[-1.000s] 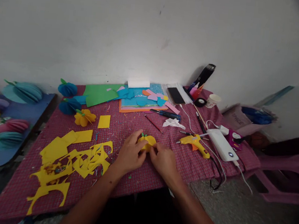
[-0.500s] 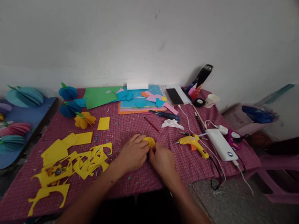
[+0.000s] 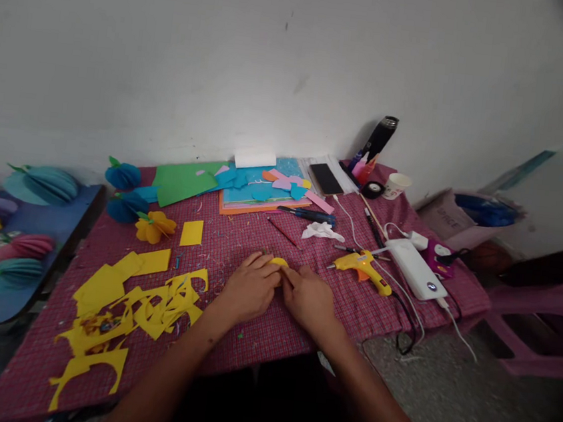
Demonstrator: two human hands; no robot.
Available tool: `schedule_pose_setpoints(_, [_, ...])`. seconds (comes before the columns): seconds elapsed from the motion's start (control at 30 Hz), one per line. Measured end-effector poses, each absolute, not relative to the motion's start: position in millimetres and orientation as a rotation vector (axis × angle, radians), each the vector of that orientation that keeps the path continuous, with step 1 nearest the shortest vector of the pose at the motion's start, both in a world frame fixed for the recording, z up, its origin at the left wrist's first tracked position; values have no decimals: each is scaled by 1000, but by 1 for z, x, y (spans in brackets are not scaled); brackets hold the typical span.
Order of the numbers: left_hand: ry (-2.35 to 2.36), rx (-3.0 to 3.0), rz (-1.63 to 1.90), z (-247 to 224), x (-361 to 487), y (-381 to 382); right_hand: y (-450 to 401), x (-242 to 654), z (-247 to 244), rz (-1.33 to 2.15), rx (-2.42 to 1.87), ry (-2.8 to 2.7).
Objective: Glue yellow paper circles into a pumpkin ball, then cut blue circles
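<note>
Between my hands, low over the checked tablecloth, is a small rounded piece of yellow paper (image 3: 279, 262), mostly covered by fingers. My left hand (image 3: 252, 286) has its fingers closed over the paper's left side. From the right, my right hand (image 3: 308, 299) presses its thumb and index finger at the paper's edge. A yellow glue gun (image 3: 363, 270) lies to the right of my right hand. Left of my left hand are curved yellow paper offcuts (image 3: 163, 309) and a yellow paper square (image 3: 191, 233).
Finished paper pumpkins (image 3: 156, 227) stand at the table's left. Coloured sheets (image 3: 184, 182), a phone (image 3: 326, 179), a box cutter (image 3: 311, 215) and a pencil (image 3: 284, 232) lie farther back. A white power bank (image 3: 416, 269) with cables, a paper cup (image 3: 397, 185) and a black flask (image 3: 380, 137) are on the right.
The yellow paper shows less of its face, now a thin curved strip. My right thumb and index finger have moved in over its edge. The view has shifted slightly.
</note>
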State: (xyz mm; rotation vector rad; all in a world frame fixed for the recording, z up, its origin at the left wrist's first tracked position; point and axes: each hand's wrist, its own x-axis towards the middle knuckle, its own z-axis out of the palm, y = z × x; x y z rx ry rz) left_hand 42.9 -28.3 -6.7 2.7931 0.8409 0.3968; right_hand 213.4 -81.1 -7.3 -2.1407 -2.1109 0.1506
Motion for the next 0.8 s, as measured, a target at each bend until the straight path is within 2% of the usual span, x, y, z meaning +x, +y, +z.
schedule_pose_setpoints(0.43, [865, 2845, 338, -5, 44, -30, -95, 220, -8, 162, -2087, -2182])
schedule_pose_setpoints(0.67, [844, 2823, 406, -7, 43, -30, -86, 218, -5, 154, -2120, -2149])
schedule_pose_setpoints(0.8, [938, 2738, 564, -11, 34, -31, -86, 221, -10, 189, -2062, -2107])
